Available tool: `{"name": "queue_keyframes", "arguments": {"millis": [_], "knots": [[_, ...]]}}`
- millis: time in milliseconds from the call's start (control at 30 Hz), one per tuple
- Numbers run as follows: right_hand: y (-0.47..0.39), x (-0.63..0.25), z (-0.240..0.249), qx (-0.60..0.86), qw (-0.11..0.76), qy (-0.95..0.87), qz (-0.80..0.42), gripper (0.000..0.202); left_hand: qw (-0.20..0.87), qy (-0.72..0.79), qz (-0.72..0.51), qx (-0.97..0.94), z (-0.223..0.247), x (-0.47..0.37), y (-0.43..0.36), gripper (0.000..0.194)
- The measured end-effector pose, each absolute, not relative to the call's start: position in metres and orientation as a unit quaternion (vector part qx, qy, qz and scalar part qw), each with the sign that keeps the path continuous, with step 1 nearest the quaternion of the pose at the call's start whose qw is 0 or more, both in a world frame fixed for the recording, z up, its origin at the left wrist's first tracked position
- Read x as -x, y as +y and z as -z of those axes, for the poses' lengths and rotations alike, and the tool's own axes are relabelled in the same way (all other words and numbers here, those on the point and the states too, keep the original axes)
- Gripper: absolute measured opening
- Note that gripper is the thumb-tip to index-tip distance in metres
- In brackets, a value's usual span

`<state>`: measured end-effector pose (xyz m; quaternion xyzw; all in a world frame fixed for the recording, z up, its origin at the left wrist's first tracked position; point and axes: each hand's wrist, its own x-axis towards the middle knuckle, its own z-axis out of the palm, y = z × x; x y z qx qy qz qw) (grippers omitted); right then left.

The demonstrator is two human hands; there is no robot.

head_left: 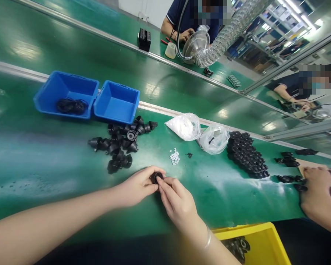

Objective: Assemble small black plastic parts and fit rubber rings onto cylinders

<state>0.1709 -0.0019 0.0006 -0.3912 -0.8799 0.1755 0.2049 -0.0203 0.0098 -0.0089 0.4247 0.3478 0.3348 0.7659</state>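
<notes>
My left hand (139,186) is closed round a small black round plastic part (156,177) whose open end faces up. Thumb and fingers of my right hand (178,200) are pinched together at that opening; whether a tiny piece sits between them is hidden. Just beyond my hands lie a small heap of white pieces (174,157) and a smaller cluster of tiny black pieces (189,155). To the left is a loose pile of black plastic parts (118,143), similar in colour to the held one.
Two blue bins (117,101) stand at the back left, one holding black cable-like bundles (71,106). Clear bags (186,127) and rows of black parts (246,154) lie right of centre. A yellow crate (276,243) is at lower right. A co-worker's hand (318,191) works at far right.
</notes>
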Motion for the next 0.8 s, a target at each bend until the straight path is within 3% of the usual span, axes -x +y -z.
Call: {"name": "queue_keyframes", "arguments": {"millis": [200,467,567,800], "knots": [[0.0,-0.168,-0.002,0.385,0.184,-0.89,-0.16,0.045,0.766,0.355,-0.323,-0.428,0.009,0.022,0.011,0.035],[0.003,-0.175,-0.008,0.393,0.248,-0.837,-0.289,0.045,0.791,0.317,-0.351,-0.388,0.01,0.02,0.011,0.036],[-0.001,-0.177,-0.004,0.391,0.231,-0.853,-0.257,0.05,0.786,0.322,-0.345,-0.4,0.009,0.02,0.01,0.036],[0.0,-0.175,-0.015,0.356,0.101,-0.923,-0.106,0.049,0.743,0.35,-0.335,-0.463,0.006,0.022,0.011,0.034]]}}
